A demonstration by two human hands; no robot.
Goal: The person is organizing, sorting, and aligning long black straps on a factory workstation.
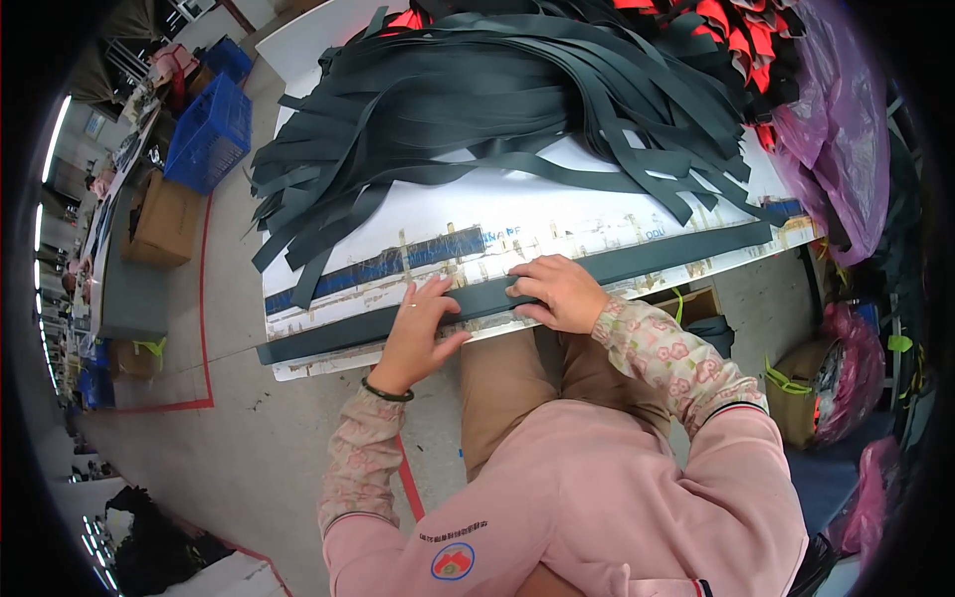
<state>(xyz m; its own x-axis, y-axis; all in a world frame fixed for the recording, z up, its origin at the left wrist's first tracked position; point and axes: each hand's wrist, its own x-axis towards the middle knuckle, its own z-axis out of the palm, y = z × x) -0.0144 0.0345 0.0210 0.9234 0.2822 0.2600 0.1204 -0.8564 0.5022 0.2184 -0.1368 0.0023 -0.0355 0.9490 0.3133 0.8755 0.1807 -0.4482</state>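
Note:
A long dark grey-green fabric strip [647, 261] lies flat along the near edge of the white table [438, 204]. My left hand [423, 333] rests on the strip left of the middle, its fingers spread and the thumb out to the side. A little to the right, my right hand [559, 294] touches the same strip with bent fingers, the thumb apart near the table edge. Beyond both hands sprawls a large heap of similar dark strips [477, 95], some ends hanging forward over the white top.
Blue marked tape [373, 269] and worn tape patches line the table's front. Red and black pieces [741, 40] are piled at the far right beside a purple plastic bag [836, 129]. On the left stand a blue crate [207, 134] and a cardboard box [159, 221].

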